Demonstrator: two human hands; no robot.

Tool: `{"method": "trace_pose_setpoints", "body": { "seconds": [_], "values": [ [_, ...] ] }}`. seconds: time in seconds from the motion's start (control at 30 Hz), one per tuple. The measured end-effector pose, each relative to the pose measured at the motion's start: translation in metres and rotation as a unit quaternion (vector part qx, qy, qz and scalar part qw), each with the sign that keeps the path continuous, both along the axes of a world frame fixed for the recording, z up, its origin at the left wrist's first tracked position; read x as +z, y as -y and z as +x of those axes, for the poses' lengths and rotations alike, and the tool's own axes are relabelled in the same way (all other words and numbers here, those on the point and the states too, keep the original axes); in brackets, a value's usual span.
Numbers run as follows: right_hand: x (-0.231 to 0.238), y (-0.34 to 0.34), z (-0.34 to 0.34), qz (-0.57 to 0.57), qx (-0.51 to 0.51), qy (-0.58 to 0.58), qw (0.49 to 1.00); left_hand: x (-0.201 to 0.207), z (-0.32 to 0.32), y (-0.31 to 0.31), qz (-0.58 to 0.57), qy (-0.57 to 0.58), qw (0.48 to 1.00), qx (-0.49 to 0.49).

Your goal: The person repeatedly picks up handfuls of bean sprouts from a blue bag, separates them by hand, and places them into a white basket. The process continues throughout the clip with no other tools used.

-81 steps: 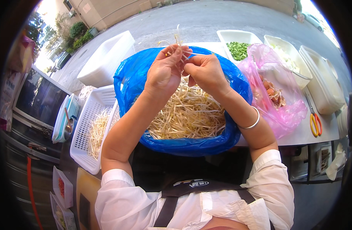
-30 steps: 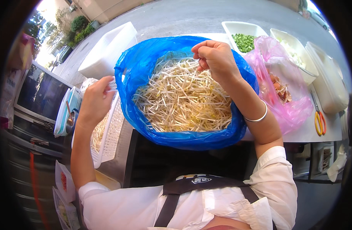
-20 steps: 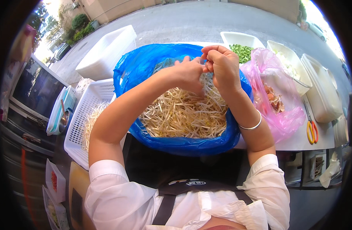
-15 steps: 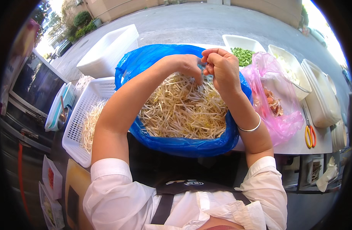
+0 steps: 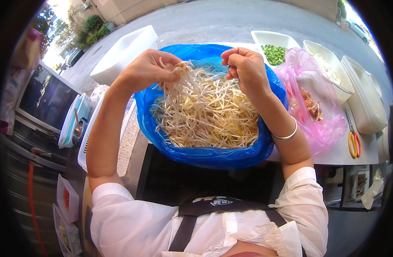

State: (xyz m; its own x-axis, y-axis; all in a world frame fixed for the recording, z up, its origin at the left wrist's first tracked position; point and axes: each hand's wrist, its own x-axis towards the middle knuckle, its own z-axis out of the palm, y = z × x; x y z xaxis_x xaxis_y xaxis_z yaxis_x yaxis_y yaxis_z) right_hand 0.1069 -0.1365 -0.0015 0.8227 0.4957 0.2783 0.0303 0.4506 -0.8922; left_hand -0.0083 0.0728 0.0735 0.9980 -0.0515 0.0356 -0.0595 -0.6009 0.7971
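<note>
A blue plastic bag (image 5: 205, 157) stands open in front of me, filled with pale bean sprouts (image 5: 216, 115). Above its left part, my left hand (image 5: 150, 70) is closed around a bunch of bean sprouts, whose strands hang down toward the heap. My right hand (image 5: 249, 73), with a silver bangle on the wrist, hovers over the bag's far right side. Its fingers are curled in toward the thumb, and whatever may be between them is hidden. To the left, a white perforated basket (image 5: 129, 143) lies partly behind my left forearm.
White tubs (image 5: 123, 53) sit at the back left. A pink plastic bag (image 5: 321, 132) lies right of the blue one, beside scissors (image 5: 354, 143) with orange and yellow handles. Behind it are a tub of chopped greens (image 5: 273, 55) and more white tubs. A metal-fronted cabinet (image 5: 44, 103) stands at left.
My left hand has moved left and lifted away from the heap with a bunch of bean sprouts. The right hand has stayed near the same place, now apart from the left.
</note>
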Motion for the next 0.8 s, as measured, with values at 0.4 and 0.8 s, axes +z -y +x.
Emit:
{"method": "trace_pose_setpoints", "body": {
  "seconds": [0.4, 0.8],
  "values": [
    [-0.002, -0.002, 0.003, -0.02, 0.015, -0.003, 1.0, -0.016, 0.028, -0.006, -0.32, 0.004, 0.947, -0.012],
    [-0.001, -0.002, 0.007, -0.02, -0.059, 0.057, 0.996, -0.043, 0.027, -0.008, -0.449, 0.046, 0.891, -0.048]
  ]
}}
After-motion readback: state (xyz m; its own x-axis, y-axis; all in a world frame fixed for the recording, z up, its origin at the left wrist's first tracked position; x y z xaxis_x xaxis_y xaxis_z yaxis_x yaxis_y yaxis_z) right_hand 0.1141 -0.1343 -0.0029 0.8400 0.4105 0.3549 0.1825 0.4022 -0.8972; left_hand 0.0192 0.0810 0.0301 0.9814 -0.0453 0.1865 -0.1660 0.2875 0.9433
